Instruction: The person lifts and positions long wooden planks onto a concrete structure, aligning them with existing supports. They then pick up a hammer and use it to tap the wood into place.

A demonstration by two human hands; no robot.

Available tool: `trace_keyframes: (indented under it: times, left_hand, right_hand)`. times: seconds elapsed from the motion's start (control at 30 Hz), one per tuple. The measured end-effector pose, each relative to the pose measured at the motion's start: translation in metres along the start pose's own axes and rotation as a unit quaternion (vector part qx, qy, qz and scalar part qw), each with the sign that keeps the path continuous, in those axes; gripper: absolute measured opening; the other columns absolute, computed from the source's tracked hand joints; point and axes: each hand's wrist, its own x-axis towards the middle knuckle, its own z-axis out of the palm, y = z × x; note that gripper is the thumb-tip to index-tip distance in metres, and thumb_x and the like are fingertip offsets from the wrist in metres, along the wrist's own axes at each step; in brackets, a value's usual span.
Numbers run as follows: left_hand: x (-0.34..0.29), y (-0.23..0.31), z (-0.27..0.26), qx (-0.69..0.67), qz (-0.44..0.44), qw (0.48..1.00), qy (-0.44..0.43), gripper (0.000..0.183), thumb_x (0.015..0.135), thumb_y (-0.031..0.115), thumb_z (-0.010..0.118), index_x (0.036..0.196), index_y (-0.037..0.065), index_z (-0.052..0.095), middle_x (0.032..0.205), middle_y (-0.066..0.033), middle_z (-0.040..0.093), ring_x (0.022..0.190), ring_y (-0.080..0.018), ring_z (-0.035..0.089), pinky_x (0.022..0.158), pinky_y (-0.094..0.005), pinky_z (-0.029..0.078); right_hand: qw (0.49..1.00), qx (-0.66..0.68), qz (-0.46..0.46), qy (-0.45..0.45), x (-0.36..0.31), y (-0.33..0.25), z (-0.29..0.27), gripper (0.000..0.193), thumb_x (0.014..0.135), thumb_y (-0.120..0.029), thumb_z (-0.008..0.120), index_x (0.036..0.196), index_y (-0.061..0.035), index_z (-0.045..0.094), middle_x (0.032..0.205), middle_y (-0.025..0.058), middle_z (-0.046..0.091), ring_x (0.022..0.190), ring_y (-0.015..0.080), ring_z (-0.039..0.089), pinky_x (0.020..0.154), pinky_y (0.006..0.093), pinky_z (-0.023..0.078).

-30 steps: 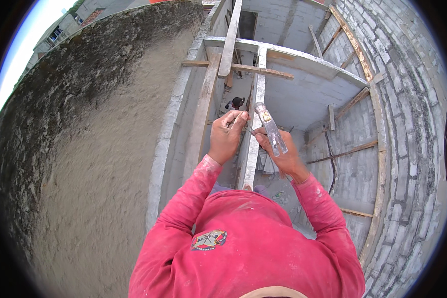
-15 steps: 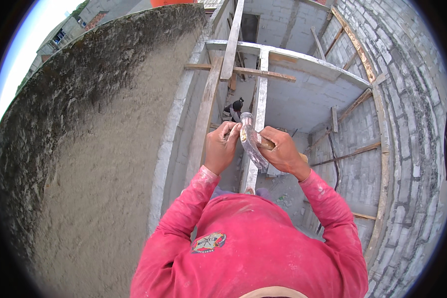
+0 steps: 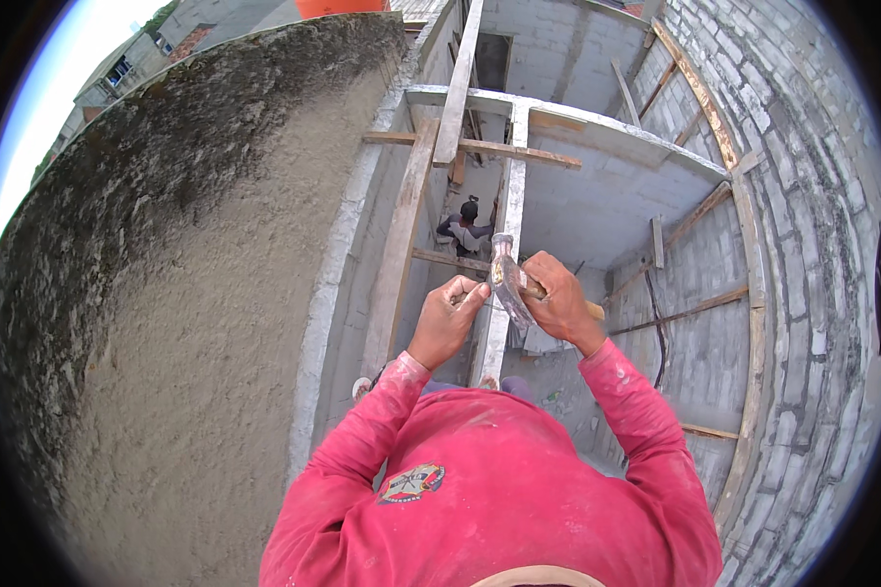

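Note:
In front of my chest, my right hand is wrapped round the wooden handle of a claw hammer. The worn metal head is upright beside my fingers, its striking face pointing away from me. Close to its left, my left hand is closed in a pinch, thumb against forefinger. Whatever sits between those fingertips is too small to make out. A narrow gap separates the fingertips from the hammer head. Both hands are above the pale top of a narrow wall.
A long plank runs at the left, with a crosspiece farther off. Below, a person is down between the walls. A rough plastered wall rises at left; a block wall with timber stands right.
The hammer has shifted a little right and nearer to me. My left hand has dropped slightly and come away from the hammer head. More of the person below shows.

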Motion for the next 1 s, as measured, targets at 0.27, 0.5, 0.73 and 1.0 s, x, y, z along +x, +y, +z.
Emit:
trace_keyframes:
  times: [0.27,0.5,0.73,1.0]
  left_hand:
    - [-0.005,-0.031,0.022,0.076,0.064,0.988,0.114,0.023,0.095,0.02,0.066,0.09,-0.002,0.065,0.074,-0.0091,0.066,0.069,-0.0085,0.057,0.063,-0.0291,0.047]
    - [-0.001,-0.052,0.016,0.089,0.016,0.972,0.215,0.03,0.096,0.026,0.064,0.09,-0.003,0.065,0.075,-0.0106,0.066,0.069,-0.0121,0.058,0.064,-0.0319,0.047]
    - [0.0,-0.052,0.031,-0.038,-0.021,0.975,0.217,0.028,0.097,0.024,0.062,0.091,-0.003,0.065,0.076,-0.0036,0.066,0.073,-0.0063,0.054,0.066,-0.0278,0.046]
    - [-0.005,-0.078,0.033,-0.054,-0.001,0.976,0.209,0.012,0.09,0.007,0.063,0.099,-0.001,0.064,0.083,-0.0035,0.066,0.074,-0.0064,0.057,0.065,-0.0269,0.048]
  right_hand:
    - [0.986,-0.141,-0.073,0.046,-0.004,-0.003,0.001,0.019,0.073,-0.013,0.074,0.091,-0.0085,0.068,0.085,0.0041,0.056,0.084,0.0265,0.056,0.069,0.0408,0.048]
    - [0.995,-0.063,-0.051,0.059,-0.026,-0.021,0.018,0.028,0.074,-0.004,0.066,0.102,-0.0011,0.068,0.082,0.0119,0.06,0.076,0.0307,0.057,0.066,0.0406,0.047]
    - [0.989,0.144,0.039,0.012,-0.054,-0.017,0.074,0.042,0.079,-0.005,0.067,0.119,0.0055,0.056,0.101,0.0251,0.064,0.096,0.0431,0.064,0.074,0.0454,0.049]
    - [0.999,-0.035,-0.008,0.028,-0.043,-0.034,0.073,0.035,0.078,-0.002,0.067,0.112,0.0009,0.06,0.097,0.0194,0.058,0.094,0.039,0.059,0.074,0.0456,0.047]
